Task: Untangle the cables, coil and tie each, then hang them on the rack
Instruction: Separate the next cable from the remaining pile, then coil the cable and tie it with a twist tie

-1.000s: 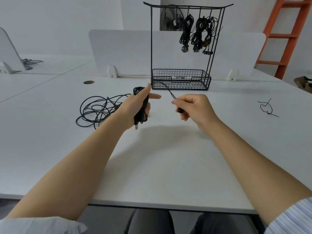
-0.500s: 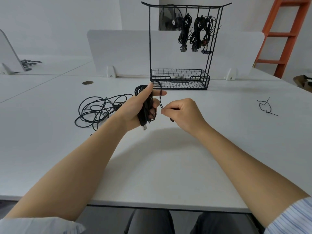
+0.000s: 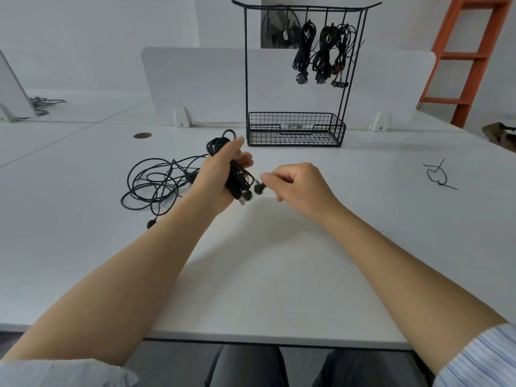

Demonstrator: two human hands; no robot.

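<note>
- Left grip (image 3: pixel 220 174) clamped round a coiled black cable (image 3: pixel 217 143), held over the middle of the surface (image 3: pixel 279 261), nearer its far edge than its near one.
- Loops of the coil sticking out above the thumb; USB plug (image 3: pixel 242 201) poking out below the palm.
- Right grip (image 3: pixel 296 188) just beside the left, thumb and forefinger pinched on a small dark plug end (image 3: pixel 259 188), other fingers curled in.
- Plug end blurred, close to the bottom of the coil; join between the two hard to make out.
- Loose cable tangle (image 3: pixel 156 180) lying flat on the surface, left of the left grip, with one dark connector (image 3: pixel 150 224) at its near side.
- Strands from the tangle running behind the left wrist; linked to the held coil or not, cannot tell.
- Black wire rack (image 3: pixel 246 65) upright at the far edge of the surface, against the white divider panel (image 3: pixel 201 85), with a wire basket (image 3: pixel 296 129) at its base.
- Tied cable bundles (image 3: pixel 325 51) hanging from hooks on the right half of the top bar.
- Small knotted black tie (image 3: pixel 438 175) alone toward the right edge, well apart from both grips.
- Orange ladder (image 3: pixel 474 51) beyond the far right corner.
</note>
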